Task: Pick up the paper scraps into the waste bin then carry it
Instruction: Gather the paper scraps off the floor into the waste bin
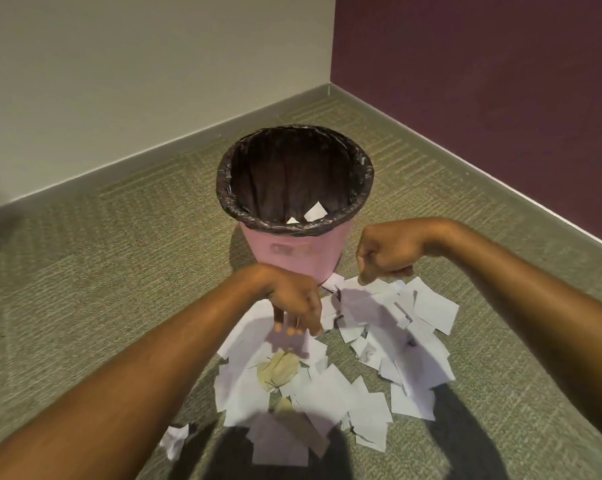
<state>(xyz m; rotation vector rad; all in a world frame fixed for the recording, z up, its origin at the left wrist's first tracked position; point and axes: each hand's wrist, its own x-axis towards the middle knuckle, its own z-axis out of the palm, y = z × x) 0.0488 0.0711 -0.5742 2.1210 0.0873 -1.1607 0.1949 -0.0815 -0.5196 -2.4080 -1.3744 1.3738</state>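
A pink waste bin (294,249) with a black liner stands on the carpet in a room corner. A couple of white scraps (314,212) lie inside it. Several white paper scraps (379,327) and a crumpled tan piece (279,370) are scattered on the floor in front of the bin. My left hand (292,304) hangs above the left part of the pile, fingers pointing down and relaxed, holding nothing. To the right of the bin, my right hand (387,249) hovers with curled fingers just above the far scraps; no paper shows in it.
A beige wall (119,81) runs along the left and a dark purple wall (483,98) along the right, meeting behind the bin. Green-grey carpet (102,271) spreads to the left. A crumpled white scrap (176,439) lies apart at the lower left.
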